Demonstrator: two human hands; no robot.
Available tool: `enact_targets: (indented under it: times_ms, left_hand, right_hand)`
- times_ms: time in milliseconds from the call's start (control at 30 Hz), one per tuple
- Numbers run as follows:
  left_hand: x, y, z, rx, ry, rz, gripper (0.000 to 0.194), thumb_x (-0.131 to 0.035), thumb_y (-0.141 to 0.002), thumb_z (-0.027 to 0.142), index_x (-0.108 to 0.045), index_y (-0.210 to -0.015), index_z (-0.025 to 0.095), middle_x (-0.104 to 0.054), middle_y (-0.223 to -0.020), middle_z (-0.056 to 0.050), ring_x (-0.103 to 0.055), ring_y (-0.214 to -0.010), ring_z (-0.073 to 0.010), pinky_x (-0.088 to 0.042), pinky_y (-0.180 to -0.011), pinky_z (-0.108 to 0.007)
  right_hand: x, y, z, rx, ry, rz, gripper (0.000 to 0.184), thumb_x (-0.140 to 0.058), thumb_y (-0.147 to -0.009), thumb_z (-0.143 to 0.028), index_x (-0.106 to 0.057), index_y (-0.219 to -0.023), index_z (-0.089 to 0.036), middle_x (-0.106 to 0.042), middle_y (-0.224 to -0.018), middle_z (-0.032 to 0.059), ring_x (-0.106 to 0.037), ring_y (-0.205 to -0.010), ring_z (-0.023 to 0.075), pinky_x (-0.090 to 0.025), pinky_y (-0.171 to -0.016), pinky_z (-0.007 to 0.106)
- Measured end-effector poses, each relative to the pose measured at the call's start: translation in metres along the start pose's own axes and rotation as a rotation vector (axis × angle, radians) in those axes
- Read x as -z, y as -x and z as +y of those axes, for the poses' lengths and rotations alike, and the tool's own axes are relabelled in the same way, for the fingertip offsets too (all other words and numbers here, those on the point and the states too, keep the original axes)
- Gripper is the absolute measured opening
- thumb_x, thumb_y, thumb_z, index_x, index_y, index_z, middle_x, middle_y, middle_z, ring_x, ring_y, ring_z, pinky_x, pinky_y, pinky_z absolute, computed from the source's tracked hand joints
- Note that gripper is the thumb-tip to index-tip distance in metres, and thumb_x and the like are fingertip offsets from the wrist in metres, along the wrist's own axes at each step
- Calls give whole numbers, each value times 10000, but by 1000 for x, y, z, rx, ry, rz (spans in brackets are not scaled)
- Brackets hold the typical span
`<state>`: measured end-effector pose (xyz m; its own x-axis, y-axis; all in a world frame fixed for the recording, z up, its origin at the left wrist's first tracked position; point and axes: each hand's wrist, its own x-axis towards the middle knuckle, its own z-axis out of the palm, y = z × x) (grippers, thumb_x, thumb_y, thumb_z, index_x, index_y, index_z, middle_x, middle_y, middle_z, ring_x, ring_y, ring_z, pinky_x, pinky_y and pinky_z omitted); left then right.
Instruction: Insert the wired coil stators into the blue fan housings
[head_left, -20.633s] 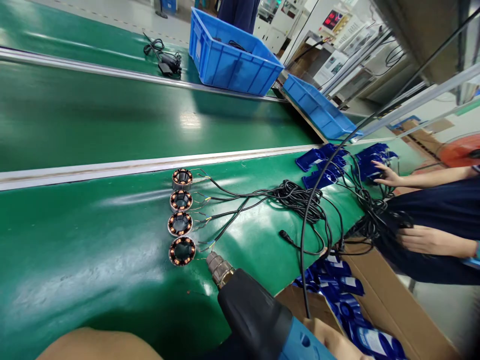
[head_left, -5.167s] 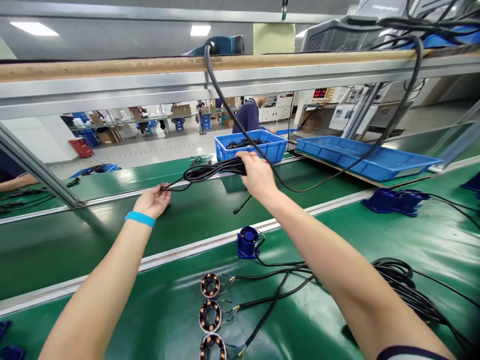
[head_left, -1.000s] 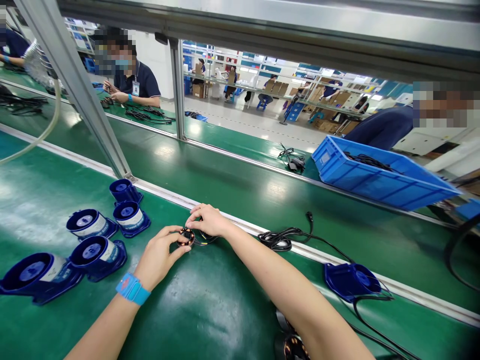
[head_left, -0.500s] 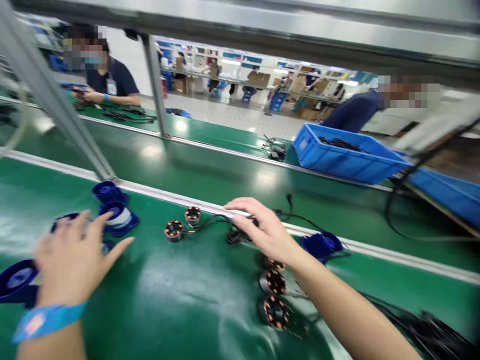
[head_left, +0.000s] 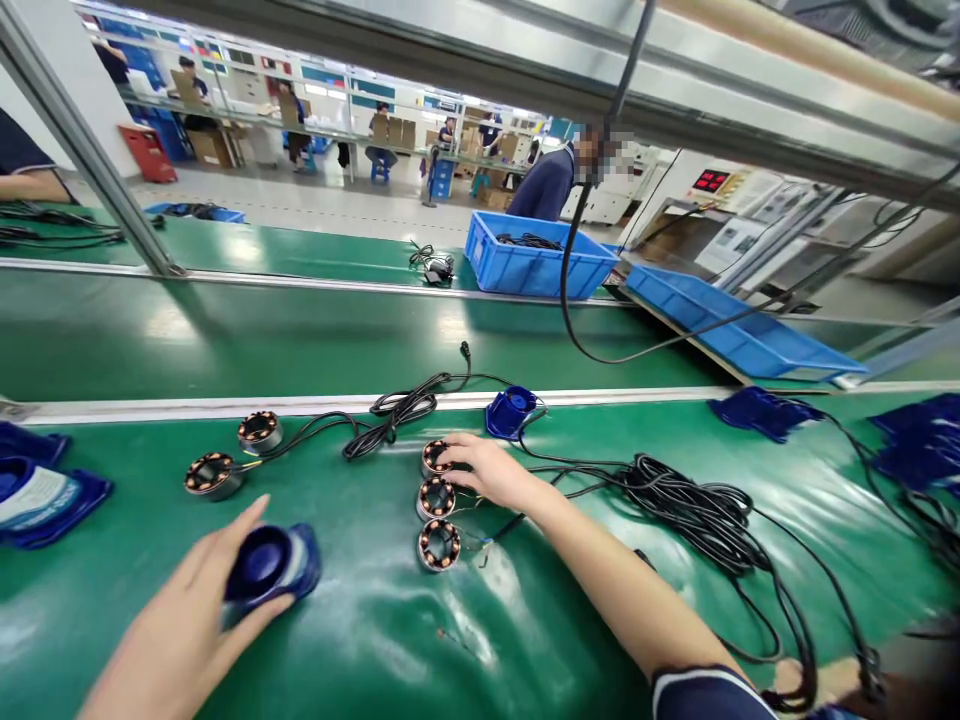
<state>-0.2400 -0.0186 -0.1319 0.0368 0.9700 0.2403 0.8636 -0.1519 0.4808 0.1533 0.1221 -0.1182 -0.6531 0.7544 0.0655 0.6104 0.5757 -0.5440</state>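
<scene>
My left hand (head_left: 191, 610) is closed round a dark blue plastic housing (head_left: 262, 562) with a round opening and a pale label, just above the green bench. My right hand (head_left: 487, 470) has its thumb and fingers on the farthest motor stator (head_left: 433, 457) in a column of three. Below it are the middle stator (head_left: 436, 497) and the nearest stator (head_left: 439, 545), both ring-shaped with copper windings. Two more stators, one (head_left: 259, 431) behind the other (head_left: 214, 474), sit to the left with black leads. Another blue housing (head_left: 512, 412) stands behind my right hand.
Coiled black cables (head_left: 690, 510) lie right of my forearm; another cable bundle (head_left: 397, 415) crosses the white rail. Labelled blue housings (head_left: 45, 500) stand at far left, more blue parts (head_left: 765, 412) at right. A blue crate (head_left: 540, 262) holds cables across the bench. A black cable (head_left: 568, 270) hangs in front.
My left hand has taken a blue housing from the left group and brought it nearer. My right hand has moved from the cable bundle to the farthest stator. The view has turned right.
</scene>
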Motion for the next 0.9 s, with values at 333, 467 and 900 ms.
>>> enact_targets:
  times_ms: [333,467,900]
  left_hand:
    - [-63,-92,104,-160,236,-250,1094,-824,-792,268,-98,-1603,383,-623,-1360,-10,-591,-1292,-212,-451,-1147,-386]
    - [-83,-105,130,-163,378,-315,1210,-847,-768,240,13,-1603,407,-634,-1352,12,-589,-1295,-205,-436,-1152,-395]
    - [-99,-106,147,-190,463,-370,1243,-865,-738,235,6,-1613,375,-633,-1359,-21,-601,-1285,-243,-465,-1128,-422]
  right_hand:
    - [36,42,-49,161,16,6,217,-634,-1011,-303,-739,-1200,-279,-608,-1371,45,-664,-1136,195,-520,-1010,298]
    - [51,46,-52,210,-34,280,237,-606,-1030,-312,-717,-1226,-240,-586,-1404,66,-613,-1225,193,-485,-1068,301]
    - [53,40,-48,133,21,54,283,-750,-940,-325,-699,-1205,-241,-613,-1403,49,-610,-1244,234,-488,-1060,355]
